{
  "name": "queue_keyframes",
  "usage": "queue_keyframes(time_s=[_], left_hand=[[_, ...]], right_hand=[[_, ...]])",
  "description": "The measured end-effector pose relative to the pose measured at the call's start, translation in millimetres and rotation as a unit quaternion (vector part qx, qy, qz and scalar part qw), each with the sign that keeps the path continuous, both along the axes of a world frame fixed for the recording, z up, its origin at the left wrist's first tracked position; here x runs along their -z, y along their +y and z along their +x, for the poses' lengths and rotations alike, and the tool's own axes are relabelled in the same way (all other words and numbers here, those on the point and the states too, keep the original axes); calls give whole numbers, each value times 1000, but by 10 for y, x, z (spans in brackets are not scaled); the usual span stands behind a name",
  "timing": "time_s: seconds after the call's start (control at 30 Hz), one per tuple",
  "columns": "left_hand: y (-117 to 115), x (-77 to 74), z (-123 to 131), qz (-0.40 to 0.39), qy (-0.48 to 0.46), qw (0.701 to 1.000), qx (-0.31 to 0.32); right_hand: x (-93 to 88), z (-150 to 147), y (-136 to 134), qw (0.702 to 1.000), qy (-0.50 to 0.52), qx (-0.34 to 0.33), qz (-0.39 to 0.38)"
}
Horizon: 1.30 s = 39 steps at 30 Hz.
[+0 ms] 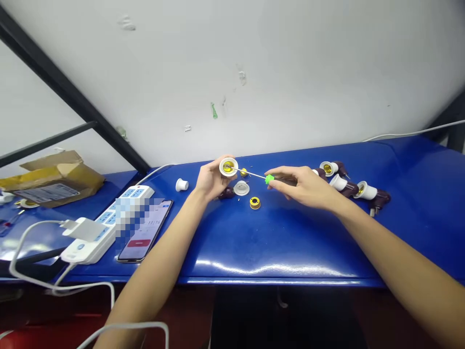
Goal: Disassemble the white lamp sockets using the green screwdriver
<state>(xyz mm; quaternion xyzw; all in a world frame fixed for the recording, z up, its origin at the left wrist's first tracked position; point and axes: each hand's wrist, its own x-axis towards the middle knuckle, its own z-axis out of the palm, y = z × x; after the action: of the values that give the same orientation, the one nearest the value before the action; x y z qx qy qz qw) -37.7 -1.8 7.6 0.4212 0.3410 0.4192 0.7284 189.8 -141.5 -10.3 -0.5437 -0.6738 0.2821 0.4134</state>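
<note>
My left hand (pixel 212 180) holds a white lamp socket (pixel 228 167) with a brass-coloured inside, its opening turned toward the camera. My right hand (pixel 296 185) grips a screwdriver (pixel 269 179) with a green and dark handle; its thin shaft reaches left and the tip is inside the socket. Beneath and beside the left hand lie a dark brown part (pixel 227 193), a white ring (pixel 241 188) and a small brass piece (pixel 243 172). A yellow round part (pixel 255 203) sits on the blue table (pixel 276 242) between my hands.
Several brown-and-white plug sockets (pixel 367 191) lie at the right. A white cap (pixel 182 184), a phone (pixel 147 232) and a power strip (pixel 109 223) with a charger (pixel 84 229) are at the left. Farther left stands an opened cardboard package (pixel 54 179). White cables (pixel 36 286) hang over the front edge.
</note>
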Motion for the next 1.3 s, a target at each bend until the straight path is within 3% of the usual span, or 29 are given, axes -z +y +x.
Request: queue_keyframes(time_s=[0.5, 0.9, 1.1, 1.3], left_hand=[[-18, 8, 16, -5, 6, 1000, 20], [-25, 21, -1, 19, 29, 999, 33], [28, 131, 22, 168, 98, 981, 16], [75, 243, 37, 309, 155, 938, -33]], right_hand=[[-68, -44, -30, 997, -56, 4, 49], [-74, -55, -44, 998, -57, 11, 37], [-35, 12, -3, 996, -80, 37, -15], [55, 134, 69, 993, -69, -24, -97]])
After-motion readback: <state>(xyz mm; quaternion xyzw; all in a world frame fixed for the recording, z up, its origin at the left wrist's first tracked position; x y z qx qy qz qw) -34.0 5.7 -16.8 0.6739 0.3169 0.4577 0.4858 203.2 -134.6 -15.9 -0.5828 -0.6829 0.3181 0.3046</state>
